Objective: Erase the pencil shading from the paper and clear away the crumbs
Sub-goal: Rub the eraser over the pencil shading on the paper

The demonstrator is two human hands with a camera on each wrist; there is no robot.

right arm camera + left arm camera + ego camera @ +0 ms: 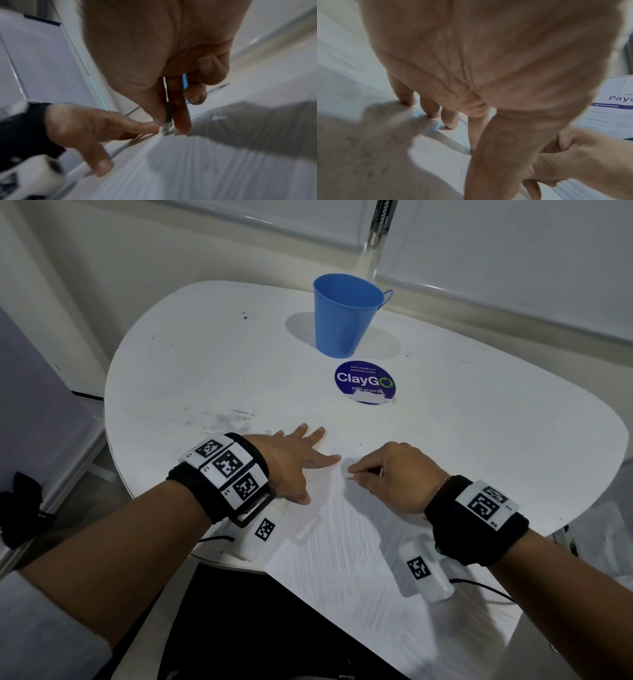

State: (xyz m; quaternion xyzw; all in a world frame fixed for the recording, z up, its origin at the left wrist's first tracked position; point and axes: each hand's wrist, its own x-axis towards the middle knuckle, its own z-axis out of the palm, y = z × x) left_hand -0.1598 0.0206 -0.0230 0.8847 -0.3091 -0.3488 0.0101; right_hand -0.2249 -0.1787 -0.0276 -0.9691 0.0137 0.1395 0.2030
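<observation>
A white sheet of paper (342, 570) lies at the table's near edge and hangs partly over it. Faint grey pencil strokes (363, 522) run across it. My left hand (308, 453) lies flat with spread fingers (450, 120) on the sheet's upper left corner. Just to its right, my right hand (359, 472) pinches a small white eraser (348, 474) with a black sleeve, its tip (164, 130) touching the paper beside the left forefinger (137, 128). Any crumbs are too small to make out.
A blue cup (346, 316) with a thin handle stands at the back of the white table (479, 422). A round blue ClayGo sticker (364, 383) sits in front of it. Grey smudges (222, 419) mark the tabletop left of my hands. Printed text (618, 98) shows on a sheet.
</observation>
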